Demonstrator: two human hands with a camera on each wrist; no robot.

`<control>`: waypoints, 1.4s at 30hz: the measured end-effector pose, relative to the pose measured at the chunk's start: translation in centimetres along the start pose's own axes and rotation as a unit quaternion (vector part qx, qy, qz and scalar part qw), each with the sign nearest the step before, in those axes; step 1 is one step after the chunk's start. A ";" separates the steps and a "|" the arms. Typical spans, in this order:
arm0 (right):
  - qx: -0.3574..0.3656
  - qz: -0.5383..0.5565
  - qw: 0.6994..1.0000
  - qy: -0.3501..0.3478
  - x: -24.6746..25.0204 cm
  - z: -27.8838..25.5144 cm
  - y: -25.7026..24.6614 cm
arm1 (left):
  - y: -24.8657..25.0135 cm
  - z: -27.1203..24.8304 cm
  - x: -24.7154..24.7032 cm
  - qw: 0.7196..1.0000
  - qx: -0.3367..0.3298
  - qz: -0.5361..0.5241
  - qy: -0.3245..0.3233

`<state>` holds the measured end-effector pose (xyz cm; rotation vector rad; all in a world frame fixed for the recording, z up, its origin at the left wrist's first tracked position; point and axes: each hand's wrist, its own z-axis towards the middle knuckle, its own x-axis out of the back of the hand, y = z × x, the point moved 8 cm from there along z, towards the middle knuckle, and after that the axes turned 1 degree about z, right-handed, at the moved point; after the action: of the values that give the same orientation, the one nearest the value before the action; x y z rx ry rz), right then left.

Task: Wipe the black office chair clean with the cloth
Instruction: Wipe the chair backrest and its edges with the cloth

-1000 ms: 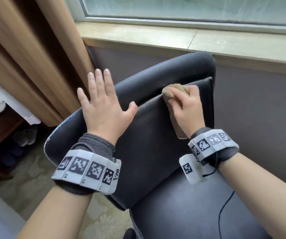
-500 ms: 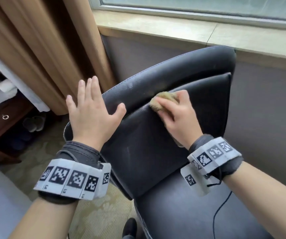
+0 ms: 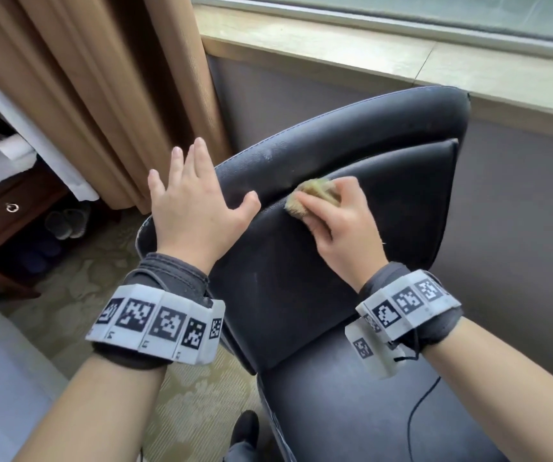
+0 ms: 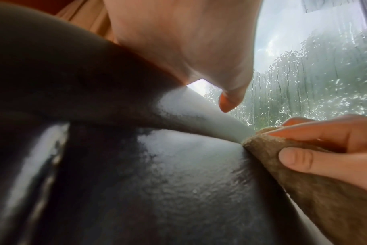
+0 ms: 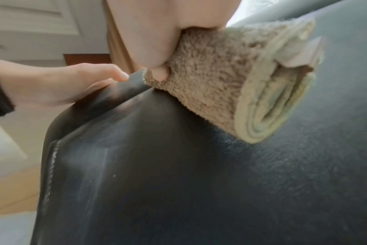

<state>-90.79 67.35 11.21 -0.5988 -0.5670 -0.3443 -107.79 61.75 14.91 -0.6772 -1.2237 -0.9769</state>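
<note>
1. The black office chair occupies the centre of the head view, its backrest top edge pointing toward 1 o'clock, toward the window sill.
2. The left hand lies flat on the backrest's outer edge at about 9 o'clock from the cloth. Its fingers are straight and close together, pointing toward 12 o'clock; the thumb is spread toward 3 o'clock and rests on the leather. It holds nothing.
3. The right hand grips the cloth, a tan, fleecy piece folded into a roll. The fingers are curled over the top of the roll.
4. In the right wrist view, the thumb clamps the cloth from the 9 o'clock side, and the layered open end of the roll faces 4 o'clock.
5. The cloth touches the chair at the seam where the raised cushion panel meets the backrest rim, just beside the left thumb but apart from it.
6. In the left wrist view, the cloth protrudes past the right fingertips toward 9 o'clock, its edge pressed into the seam.
7. A brown curtain hangs at 11 o'clock from the chair.
</note>
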 end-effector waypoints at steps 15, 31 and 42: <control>-0.093 -0.022 0.995 0.011 2.7 2.3 2.5 | -0.4 0.0 0.1 0.999 0.008 -0.028 -0.029; -0.395 0.015 0.906 0.152 9.7 8.8 14.9 | -0.5 0.3 0.2 0.996 0.018 -0.050 -0.072; -0.445 -0.017 0.888 0.113 12.7 8.4 19.1 | 4.2 2.4 0.9 0.998 -0.004 -0.049 -0.034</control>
<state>-75.26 85.57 16.18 -1.4144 -0.1624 -0.7085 -105.09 65.45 16.66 -0.6660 -1.3246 -1.0470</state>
